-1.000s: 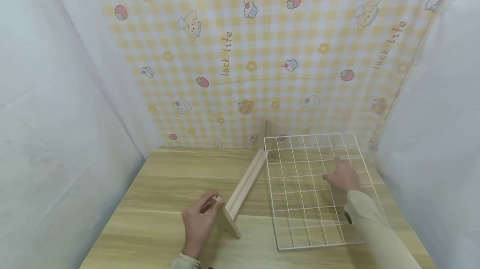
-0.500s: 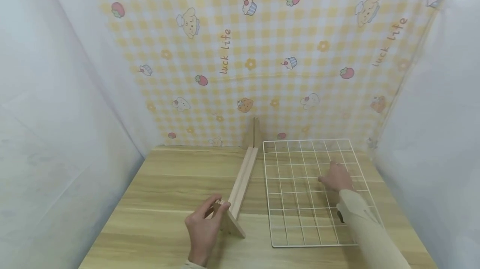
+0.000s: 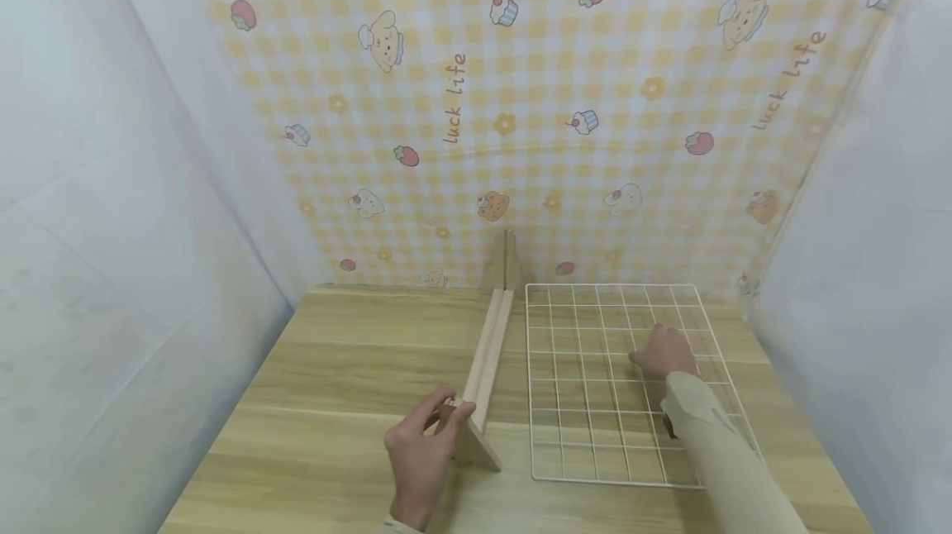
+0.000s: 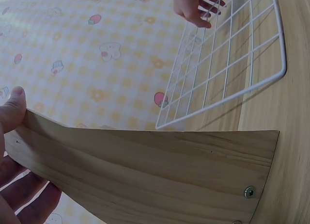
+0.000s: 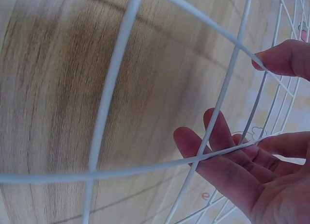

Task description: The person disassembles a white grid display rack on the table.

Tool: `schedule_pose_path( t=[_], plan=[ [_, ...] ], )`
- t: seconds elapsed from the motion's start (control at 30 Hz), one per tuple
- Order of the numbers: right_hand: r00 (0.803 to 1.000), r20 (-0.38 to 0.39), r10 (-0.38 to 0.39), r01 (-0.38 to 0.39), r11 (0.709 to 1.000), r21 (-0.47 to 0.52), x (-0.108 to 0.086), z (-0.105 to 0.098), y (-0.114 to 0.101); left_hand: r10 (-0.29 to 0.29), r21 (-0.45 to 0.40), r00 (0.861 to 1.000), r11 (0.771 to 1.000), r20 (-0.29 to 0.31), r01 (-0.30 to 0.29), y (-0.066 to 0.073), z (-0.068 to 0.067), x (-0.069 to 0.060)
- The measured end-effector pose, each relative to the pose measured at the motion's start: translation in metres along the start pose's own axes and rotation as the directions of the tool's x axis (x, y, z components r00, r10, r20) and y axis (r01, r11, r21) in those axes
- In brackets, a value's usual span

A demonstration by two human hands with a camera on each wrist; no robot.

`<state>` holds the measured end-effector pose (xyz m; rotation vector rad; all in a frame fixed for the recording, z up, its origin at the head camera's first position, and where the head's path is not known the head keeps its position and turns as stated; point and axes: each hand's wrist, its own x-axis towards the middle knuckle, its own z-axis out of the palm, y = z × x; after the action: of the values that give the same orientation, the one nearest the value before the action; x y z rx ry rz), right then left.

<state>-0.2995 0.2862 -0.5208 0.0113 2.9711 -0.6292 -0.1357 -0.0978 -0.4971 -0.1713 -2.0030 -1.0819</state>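
Observation:
A wooden stand with a long grooved bar and an upright end panel at either end lies front to back on the table. My left hand pinches the top of its near panel, thumb on one side and fingers on the other. In the left wrist view that panel has a screw near its lower edge. To the right, my right hand holds a white wire grid. The right wrist view has the thumb at one wire and several fingers at and through the mesh.
The wood-grain table meets a yellow checked cloth at the back. White sheets hang at the left and right. The grid stands apart from the stand's bar, with a strip of table between them.
The stand's far end has swung left, bringing its far panel into fuller view, and its near end has shifted slightly right with my left hand. The grid's far edge appears lower.

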Motion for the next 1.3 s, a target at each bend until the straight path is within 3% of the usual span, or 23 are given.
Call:
schedule_pose_path(
  t=[0.43, 0.8, 1.3],
  plan=[
    [0.996, 0.08, 0.035, -0.039, 0.998, 0.039, 0.006, 0.004, 0.005, 0.0, 0.022, 1.0, 1.0, 0.008, 0.0, 0.015, 0.013, -0.006],
    [0.99, 0.132, 0.058, -0.064, 0.997, 0.039, 0.008, 0.004, -0.001, 0.02, 0.065, 1.0, 0.998, 0.01, -0.021, 0.02, 0.015, -0.006],
    [0.988, 0.129, 0.089, -0.087, 0.996, -0.018, 0.011, 0.012, -0.006, 0.03, 0.076, 1.0, 0.997, 0.0, -0.029, 0.022, 0.02, -0.006]
  ],
)
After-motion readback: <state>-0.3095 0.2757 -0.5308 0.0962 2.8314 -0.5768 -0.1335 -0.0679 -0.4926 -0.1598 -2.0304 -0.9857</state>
